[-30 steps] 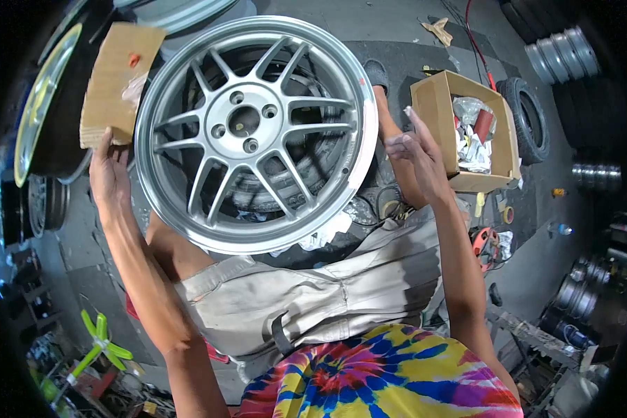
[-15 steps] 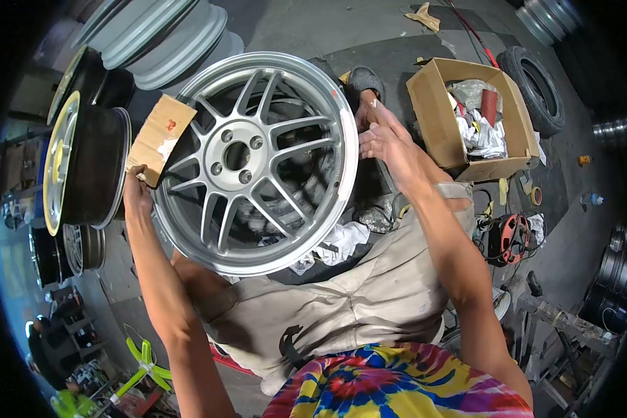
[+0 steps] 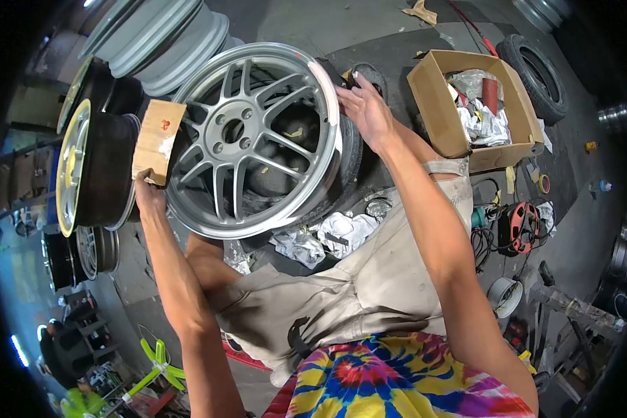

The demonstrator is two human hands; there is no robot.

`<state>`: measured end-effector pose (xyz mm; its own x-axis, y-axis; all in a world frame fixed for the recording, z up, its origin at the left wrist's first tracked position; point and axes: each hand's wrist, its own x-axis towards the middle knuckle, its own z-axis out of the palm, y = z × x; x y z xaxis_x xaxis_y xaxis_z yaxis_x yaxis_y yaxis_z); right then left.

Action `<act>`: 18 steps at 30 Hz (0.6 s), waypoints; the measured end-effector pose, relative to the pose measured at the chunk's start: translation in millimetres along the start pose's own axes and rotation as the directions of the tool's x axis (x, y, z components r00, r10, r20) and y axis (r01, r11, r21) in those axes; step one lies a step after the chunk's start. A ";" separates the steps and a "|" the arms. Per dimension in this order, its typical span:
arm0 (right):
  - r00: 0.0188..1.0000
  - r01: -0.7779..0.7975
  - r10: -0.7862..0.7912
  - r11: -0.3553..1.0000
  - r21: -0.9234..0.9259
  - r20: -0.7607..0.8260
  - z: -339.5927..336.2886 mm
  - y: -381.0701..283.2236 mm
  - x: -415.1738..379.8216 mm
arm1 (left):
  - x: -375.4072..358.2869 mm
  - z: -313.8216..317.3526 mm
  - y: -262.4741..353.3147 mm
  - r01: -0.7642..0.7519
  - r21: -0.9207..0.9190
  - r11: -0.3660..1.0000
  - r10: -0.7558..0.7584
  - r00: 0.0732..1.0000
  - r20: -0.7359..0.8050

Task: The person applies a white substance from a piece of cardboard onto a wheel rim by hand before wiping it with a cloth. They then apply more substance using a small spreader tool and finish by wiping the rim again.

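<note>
A silver multi-spoke wheel rim (image 3: 233, 150) stands tilted before me, over a black tire (image 3: 348, 157). Along its upper right lip runs a pale, whitish-pink smear of filler (image 3: 325, 87). My left hand (image 3: 150, 191) is closed on the lower end of a cardboard piece (image 3: 153, 132), which carries a red dab and a white patch and overlaps the rim's left edge. My right hand (image 3: 369, 115) is open, its whitened fingers spread and their tips right at the rim's right edge.
Right of the wheel sits an open cardboard box (image 3: 439, 104) of crumpled waste, beside another tire (image 3: 533, 76). More rims (image 3: 104, 164) stand at the left. Crumpled white paper (image 3: 348, 233) lies below the wheel. A red cable reel (image 3: 519, 226) and a tape roll (image 3: 543, 183) lie at right.
The rim has tipped and shifted up-left, showing more of the tire under it. My right hand has moved up and left along its edge. My left hand still holds the cardboard.
</note>
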<state>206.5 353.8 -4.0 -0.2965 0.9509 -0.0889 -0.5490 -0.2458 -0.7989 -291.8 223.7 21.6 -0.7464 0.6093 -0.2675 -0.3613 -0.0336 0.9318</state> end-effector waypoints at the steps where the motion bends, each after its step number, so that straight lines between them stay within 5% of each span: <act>1: 1.000 -0.020 0.020 1.000 0.017 -0.021 1.0 -4.3 -9.0 | -3.0 0.1 3.9 -0.008 0.006 1.000 0.008 1.000 0.007; 4: 0.994 -0.075 0.066 0.992 -0.098 -0.087 -18.3 2.4 -24.7 | -19.3 0.2 13.1 0.015 -0.127 0.992 -0.021 0.999 -0.047; 6: 0.987 -0.054 0.032 0.989 -0.136 -0.158 -31.7 2.6 -39.2 | -46.5 9.6 23.2 -0.101 -0.145 0.984 0.093 0.994 -0.061; 8: 0.981 -0.068 -0.014 0.908 -0.414 -0.191 -43.1 -3.5 -56.4 | -51.5 2.4 22.1 -0.144 -0.221 0.965 0.147 0.989 0.000; 9: 0.980 -0.065 -0.017 0.913 -0.402 -0.198 -50.1 -5.7 -61.4 | -63.7 10.5 23.4 -0.147 -0.211 0.966 0.152 0.988 0.010; 11: 0.958 -0.034 -0.091 0.904 -0.426 -0.270 -63.9 -7.5 -69.8 | -110.8 39.9 20.1 -0.095 -0.233 0.968 0.155 0.955 0.252; 18: 0.917 0.014 -0.167 0.921 -0.388 -0.363 -88.3 -28.3 -78.1 | -276.8 163.3 -22.7 0.135 0.048 0.990 -0.143 0.887 0.439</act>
<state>314.2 303.0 -26.9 0.1033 0.9811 -0.1635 -0.2066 -0.1397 -0.9684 14.2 185.2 114.6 -0.3657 0.8929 -0.2627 -0.4320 0.0871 0.8977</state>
